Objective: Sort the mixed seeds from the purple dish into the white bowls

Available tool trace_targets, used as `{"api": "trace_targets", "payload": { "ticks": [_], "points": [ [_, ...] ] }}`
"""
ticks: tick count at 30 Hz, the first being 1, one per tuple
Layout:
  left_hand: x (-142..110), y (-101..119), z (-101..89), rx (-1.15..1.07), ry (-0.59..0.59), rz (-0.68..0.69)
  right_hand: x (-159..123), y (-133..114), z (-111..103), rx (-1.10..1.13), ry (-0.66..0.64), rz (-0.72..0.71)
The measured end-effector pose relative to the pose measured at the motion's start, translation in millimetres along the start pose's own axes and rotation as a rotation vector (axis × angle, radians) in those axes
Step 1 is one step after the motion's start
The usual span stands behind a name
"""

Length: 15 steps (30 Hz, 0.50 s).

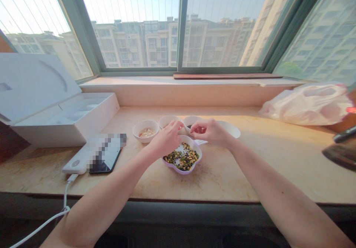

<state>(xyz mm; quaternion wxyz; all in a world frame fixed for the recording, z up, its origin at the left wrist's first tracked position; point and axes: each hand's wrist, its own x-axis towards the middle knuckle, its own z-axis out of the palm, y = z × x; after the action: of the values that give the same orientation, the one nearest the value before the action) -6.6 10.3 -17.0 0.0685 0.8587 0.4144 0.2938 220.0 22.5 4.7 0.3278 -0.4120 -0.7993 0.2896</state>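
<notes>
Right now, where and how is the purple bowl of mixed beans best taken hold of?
Probably by its outer walls, left and right together, coming from the near side. The purple bowl stands upright, its lobed wall gives curved places to hold, and the loose beans inside favour keeping it level. White bowls stand close beyond its far side.

bean bowl [183, 172]: smooth plastic | counter [222, 177]: smooth, stone-like | bag [306, 105]: crinkled plastic
</notes>
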Motion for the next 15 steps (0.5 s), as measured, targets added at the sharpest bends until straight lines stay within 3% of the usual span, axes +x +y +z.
{"api": "trace_targets", "payload": {
  "ticks": [3, 6, 10, 15],
  "points": [
    [-2, 1, -8.3, 0.059, -0.167, 0.068, -1, 2, -6, -0.098, 0.066, 0.004],
    [-5, 5, -16.0, 0.081, -0.332, 0.193, -1, 8, -24, -0.273, 0.227, 0.033],
    [-8, 5, -14.8, 0.046, -0.446, 0.26, -1, 19, -56, -0.56, 0.345, 0.234],
    [-6, 3, -5.6, 0.029, -0.473, 0.297, -6, 35, -81, -0.744, 0.187, 0.564]
  ]
}}
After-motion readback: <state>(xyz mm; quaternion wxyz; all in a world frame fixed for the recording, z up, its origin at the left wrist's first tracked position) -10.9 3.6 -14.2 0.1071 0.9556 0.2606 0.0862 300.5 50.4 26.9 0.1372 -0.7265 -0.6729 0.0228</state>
